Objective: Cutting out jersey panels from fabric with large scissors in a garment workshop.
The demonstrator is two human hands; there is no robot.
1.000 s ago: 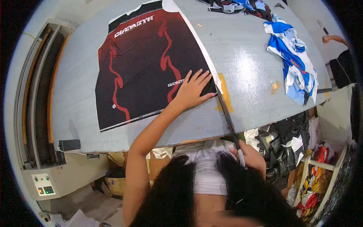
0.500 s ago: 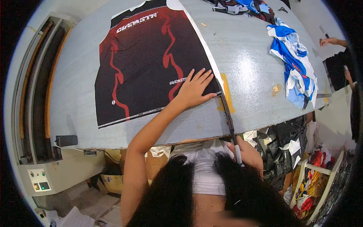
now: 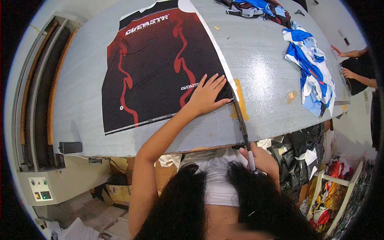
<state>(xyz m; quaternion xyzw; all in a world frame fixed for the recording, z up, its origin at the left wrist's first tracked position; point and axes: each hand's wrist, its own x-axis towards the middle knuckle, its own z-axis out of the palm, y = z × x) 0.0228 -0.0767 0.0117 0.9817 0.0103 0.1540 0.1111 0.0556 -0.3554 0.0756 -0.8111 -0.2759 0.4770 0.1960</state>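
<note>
The black-and-red fabric panel (image 3: 150, 80) lies flat on the grey table (image 3: 264, 36), a white strip (image 3: 218, 54) running along its right edge. The left hand (image 3: 209, 95) presses on the panel near its lower right corner, palm down, fingers spread. The right hand (image 3: 262, 160), below that corner, is curled around the pale handle of long dark shears (image 3: 241, 123), whose tip reaches the corner; whether the blades are parted I cannot tell. Well right of the panel lies crumpled blue-and-white fabric (image 3: 310, 74); below its left side sits a black box (image 3: 71, 147).
</note>
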